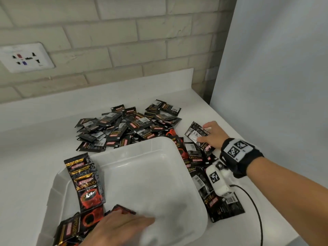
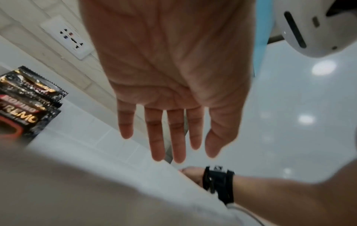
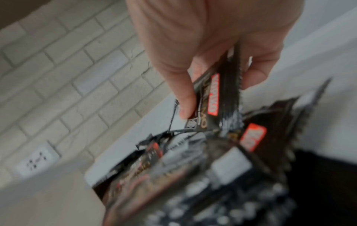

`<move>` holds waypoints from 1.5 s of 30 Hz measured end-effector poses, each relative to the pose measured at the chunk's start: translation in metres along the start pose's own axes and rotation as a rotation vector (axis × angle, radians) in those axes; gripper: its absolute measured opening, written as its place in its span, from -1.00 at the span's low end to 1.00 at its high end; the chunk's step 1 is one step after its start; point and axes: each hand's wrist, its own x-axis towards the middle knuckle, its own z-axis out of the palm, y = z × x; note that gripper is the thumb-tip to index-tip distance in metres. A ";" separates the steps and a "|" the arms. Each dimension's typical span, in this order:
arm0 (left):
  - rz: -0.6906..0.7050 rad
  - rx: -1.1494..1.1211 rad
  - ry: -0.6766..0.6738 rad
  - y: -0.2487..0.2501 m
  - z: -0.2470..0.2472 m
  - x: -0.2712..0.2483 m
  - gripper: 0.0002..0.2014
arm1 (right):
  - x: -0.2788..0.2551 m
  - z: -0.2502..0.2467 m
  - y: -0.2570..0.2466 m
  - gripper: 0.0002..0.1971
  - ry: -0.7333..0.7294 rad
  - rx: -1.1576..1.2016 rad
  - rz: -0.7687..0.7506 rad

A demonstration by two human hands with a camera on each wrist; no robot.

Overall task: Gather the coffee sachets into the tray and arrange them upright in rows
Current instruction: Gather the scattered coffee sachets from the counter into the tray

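A white plastic tray (image 1: 159, 144) sits on the counter. Several black coffee sachets stand upright along its left wall (image 1: 85, 181), and more lie flat in its near left corner (image 1: 71, 229). A big loose pile of sachets (image 1: 124, 126) lies behind the tray, with more along its right side (image 1: 213, 192). My right hand (image 1: 211, 134) pinches a few sachets (image 1: 196, 133) between thumb and fingers just above the right-hand heap; the right wrist view shows the pinched sachets (image 3: 218, 94) edge-on. My left hand (image 1: 124, 226) hovers over the tray's near part, fingers straight and empty (image 2: 170, 137).
The white counter (image 1: 44, 135) ends at a brick wall with a power socket (image 1: 24, 57) at the back left. A white panel (image 1: 275, 77) rises at the right. A cable (image 1: 255, 210) runs from my right wrist device over the counter's right edge.
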 end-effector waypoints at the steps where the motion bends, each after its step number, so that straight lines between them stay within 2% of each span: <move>1: -0.060 -0.169 -0.078 0.006 -0.009 0.008 -0.48 | -0.004 -0.004 -0.001 -0.49 0.031 0.046 -0.019; 2: -0.118 -0.315 -0.072 0.010 -0.019 0.015 -0.57 | -0.009 -0.009 -0.003 -0.52 0.064 0.085 -0.042; 3: -0.121 -0.440 0.038 0.011 -0.021 0.018 -0.64 | -0.018 -0.013 -0.009 -0.58 0.085 0.129 -0.071; 4: -0.194 -0.570 0.163 0.010 -0.016 0.021 -0.63 | -0.027 -0.015 -0.015 -0.65 0.085 0.177 -0.100; 5: -0.292 -0.770 0.218 0.009 -0.011 0.027 -0.59 | -0.039 -0.015 -0.023 -0.71 0.059 0.217 -0.130; 7: -0.475 -1.049 0.235 0.011 -0.003 0.040 -0.56 | -0.068 -0.012 -0.040 -0.81 -0.036 0.246 -0.204; 9: -0.516 -1.178 0.204 0.016 0.000 0.056 -0.51 | -0.097 -0.005 -0.054 -0.87 -0.164 0.274 -0.299; 12: -0.570 -1.280 0.131 0.021 0.004 0.074 -0.27 | -0.134 0.013 -0.069 -0.81 -0.310 0.306 -0.455; 13: -0.579 -1.304 0.156 0.024 0.006 0.079 -0.33 | -0.143 0.020 -0.071 -0.79 -0.335 0.280 -0.514; 15: -0.633 -1.312 0.260 0.027 0.005 0.086 -0.67 | -0.153 0.034 -0.072 -0.73 -0.344 0.183 -0.625; 17: -0.678 -1.334 0.334 0.023 0.004 0.084 -0.77 | -0.152 0.037 -0.072 -0.65 -0.323 0.034 -0.675; 19: -0.732 -1.363 0.421 0.016 0.000 0.077 -0.79 | -0.138 0.026 -0.074 -0.66 -0.260 -0.054 -0.611; 21: -0.776 -1.369 0.482 0.008 -0.002 0.067 -0.83 | -0.112 0.009 -0.066 -0.68 -0.126 -0.164 -0.524; 23: -0.822 -1.379 0.527 0.001 -0.003 0.056 -0.85 | -0.078 -0.007 -0.051 -0.67 -0.044 -0.393 -0.385; 24: -0.831 -1.399 0.546 -0.001 -0.003 0.051 -0.73 | -0.064 -0.012 -0.042 -0.63 -0.043 -0.508 -0.306; 26: -0.833 -1.401 0.566 -0.003 0.001 0.044 -0.21 | -0.042 -0.015 -0.023 -0.46 -0.092 -0.641 -0.141; 27: -0.859 -1.409 0.578 -0.001 0.000 0.043 -0.03 | -0.035 -0.015 -0.016 -0.34 -0.123 -0.671 -0.080; 28: -0.887 -1.426 0.586 0.000 0.000 0.041 0.03 | -0.031 -0.011 -0.011 -0.22 -0.156 -0.690 -0.040; 29: -0.906 -1.421 0.586 0.002 -0.001 0.041 -0.03 | -0.028 -0.007 -0.007 -0.13 -0.175 -0.697 -0.015; 30: -0.916 -1.427 0.585 0.005 -0.002 0.041 -0.22 | -0.027 -0.002 -0.005 -0.08 -0.181 -0.690 -0.005; 32: -0.947 -1.468 0.601 0.011 -0.008 0.040 -0.77 | -0.025 0.003 -0.003 -0.08 -0.174 -0.613 0.006; 33: -0.972 -1.457 0.608 0.010 -0.007 0.039 -0.89 | -0.024 0.004 -0.003 -0.13 -0.177 -0.549 0.017; 35: -0.985 -1.432 0.605 0.010 -0.006 0.038 -0.85 | -0.022 0.000 -0.003 -0.34 -0.192 -0.406 0.026; 37: -0.979 -1.449 0.577 0.008 -0.005 0.038 -0.70 | -0.022 -0.005 -0.004 -0.56 -0.199 -0.317 -0.009; 39: -0.960 -1.432 0.536 0.004 -0.003 0.038 -0.51 | -0.023 -0.013 -0.006 -0.62 -0.182 -0.249 -0.027; 43: -0.946 -1.391 0.536 0.002 -0.002 0.046 -0.56 | -0.036 -0.026 -0.013 -0.84 -0.126 -0.017 -0.036; 45: -0.902 -1.367 0.529 0.003 0.000 0.050 -0.60 | -0.052 -0.027 -0.022 -0.85 -0.117 0.083 -0.076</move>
